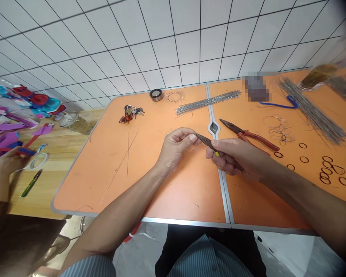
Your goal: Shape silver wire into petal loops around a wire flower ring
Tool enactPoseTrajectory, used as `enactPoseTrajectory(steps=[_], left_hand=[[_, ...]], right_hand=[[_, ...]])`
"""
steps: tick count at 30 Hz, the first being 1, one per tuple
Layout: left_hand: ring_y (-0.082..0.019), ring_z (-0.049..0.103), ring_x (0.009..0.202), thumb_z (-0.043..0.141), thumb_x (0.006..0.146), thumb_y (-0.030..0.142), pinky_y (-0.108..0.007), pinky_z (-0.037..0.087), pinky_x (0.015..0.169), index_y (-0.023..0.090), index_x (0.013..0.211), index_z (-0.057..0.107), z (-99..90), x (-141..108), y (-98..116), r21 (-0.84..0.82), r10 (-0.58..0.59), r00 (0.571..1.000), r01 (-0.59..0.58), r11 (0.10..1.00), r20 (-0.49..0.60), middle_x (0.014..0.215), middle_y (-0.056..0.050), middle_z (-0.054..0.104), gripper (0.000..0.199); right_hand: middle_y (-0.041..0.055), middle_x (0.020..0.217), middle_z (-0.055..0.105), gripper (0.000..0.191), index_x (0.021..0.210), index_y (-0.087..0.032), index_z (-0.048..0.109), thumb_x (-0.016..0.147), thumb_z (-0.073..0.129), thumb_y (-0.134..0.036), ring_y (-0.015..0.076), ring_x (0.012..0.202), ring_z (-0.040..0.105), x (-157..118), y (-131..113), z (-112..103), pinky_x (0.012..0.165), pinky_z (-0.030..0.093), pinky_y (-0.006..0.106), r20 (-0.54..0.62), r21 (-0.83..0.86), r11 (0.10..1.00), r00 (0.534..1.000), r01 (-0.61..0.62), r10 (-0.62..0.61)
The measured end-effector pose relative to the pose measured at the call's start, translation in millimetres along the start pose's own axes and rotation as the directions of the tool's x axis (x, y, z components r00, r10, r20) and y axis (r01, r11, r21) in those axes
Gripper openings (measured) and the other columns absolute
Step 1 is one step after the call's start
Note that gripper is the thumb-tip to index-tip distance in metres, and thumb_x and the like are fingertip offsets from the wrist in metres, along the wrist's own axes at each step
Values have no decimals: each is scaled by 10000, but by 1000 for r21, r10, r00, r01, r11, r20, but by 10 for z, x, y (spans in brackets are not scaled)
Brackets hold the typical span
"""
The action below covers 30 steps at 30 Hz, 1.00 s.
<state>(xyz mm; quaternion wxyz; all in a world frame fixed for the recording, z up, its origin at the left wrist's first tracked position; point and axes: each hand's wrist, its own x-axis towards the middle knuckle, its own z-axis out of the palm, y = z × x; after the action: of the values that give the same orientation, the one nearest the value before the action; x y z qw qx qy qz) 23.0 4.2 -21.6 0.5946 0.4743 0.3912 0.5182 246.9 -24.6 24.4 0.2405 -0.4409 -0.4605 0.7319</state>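
Dark metal tips of the small pliers (pixel 205 141) lie between the two hands, which meet above the orange tabletop (pixel 184 200). The right hand (pixel 233 156) is wrapped around their handles, of which a bit of yellow shows under the fingers. Their long axis runs from that grip leftward and slightly away from the person, so the tips end right at the left hand's fingertips; the left hand (pixel 175 147) is the nearer one to the working end. Its thumb and forefinger are pressed together there, but whatever sits between them is too small to make out.

Just beyond the right hand rest the red-handled pliers (pixel 241 133), their tips pointing away and to the left. Farther off, past both hands, lies a bundle of thin straight wires (pixel 209 102). To the right of the right hand are several small dark rings (pixel 325 169) and, beyond them, a thicker bundle of wires (pixel 314 111). Two loose wires (pixel 128 149) cross to the left of the left hand, with keys (pixel 129 113) beyond.
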Motion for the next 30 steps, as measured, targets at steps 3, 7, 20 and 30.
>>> enactPoseTrajectory(steps=[3,7,20,30], left_hand=[[-131,722,757,983,823,439,-245,573,736,190,887,806,14,2,6,-15,44,999,-44,999,-18,826,-31,804,312],[-96,696,650,995,809,405,-211,581,668,174,897,787,15,17,46,-107,3,999,-8,994,-45,779,-13,793,323],[-63,583,531,1042,705,381,-181,562,511,140,881,775,55,8,98,-216,-132,991,125,968,-22,719,-4,762,400],[-61,589,533,1013,738,310,-168,546,496,134,917,829,81,-25,134,-255,-190,981,192,948,34,722,-17,774,311]], right_hand=[[-19,694,534,468,973,-217,736,1066,608,-657,111,519,382,36,29,-8,457,235,278,-6,-14,1000,1000,15,-15],[23,782,636,513,1053,-209,743,1068,592,-699,150,598,548,79,84,-56,524,429,299,41,-40,996,996,78,-77],[34,808,671,499,935,-213,743,1128,543,-628,174,712,649,94,148,-153,624,487,327,-107,-488,838,937,243,-334],[35,817,706,526,915,-199,763,1139,511,-602,167,703,638,67,129,-110,621,434,341,-107,-569,780,917,261,-385]])
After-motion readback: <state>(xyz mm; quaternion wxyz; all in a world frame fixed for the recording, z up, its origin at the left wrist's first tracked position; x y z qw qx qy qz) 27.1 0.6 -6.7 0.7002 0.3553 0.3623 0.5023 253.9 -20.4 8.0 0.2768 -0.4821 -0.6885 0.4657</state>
